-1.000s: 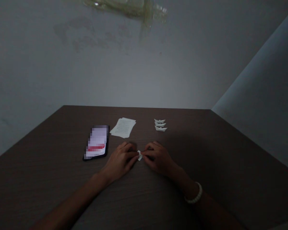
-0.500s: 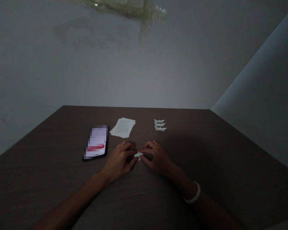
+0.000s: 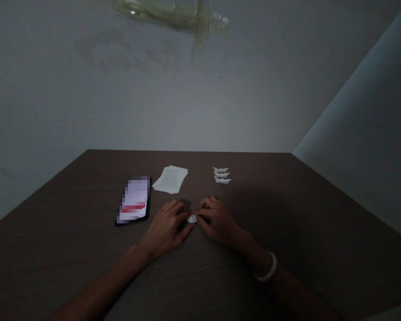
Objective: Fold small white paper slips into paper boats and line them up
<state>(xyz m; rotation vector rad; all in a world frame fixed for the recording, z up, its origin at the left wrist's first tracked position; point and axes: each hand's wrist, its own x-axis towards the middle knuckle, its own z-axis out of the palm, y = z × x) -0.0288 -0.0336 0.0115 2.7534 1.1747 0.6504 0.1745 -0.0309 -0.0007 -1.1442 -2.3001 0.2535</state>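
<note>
A small folded piece of white paper (image 3: 192,219) is between my two hands, low over the table. My left hand (image 3: 169,225) has its fingers closed at the paper's left side, thumb below and forefinger above. From the right, my right hand (image 3: 218,220) pinches the paper between thumb and forefinger. The fingertips hide part of the paper, so its full shape is unclear. Farther back, three white paper boats (image 3: 222,180) sit in a close row, one behind another.
A stack of printed paper sheets (image 3: 171,179) lies beyond my left hand. Left of it is a phone (image 3: 133,200) with its screen lit and blurred. The brown table (image 3: 254,276) meets a grey wall (image 3: 200,102) at its far edge.
The paper between my fingers has gone from a narrow crumpled look, through a wider spread shape, to a small compact one. My fingers have shifted slightly around it.
</note>
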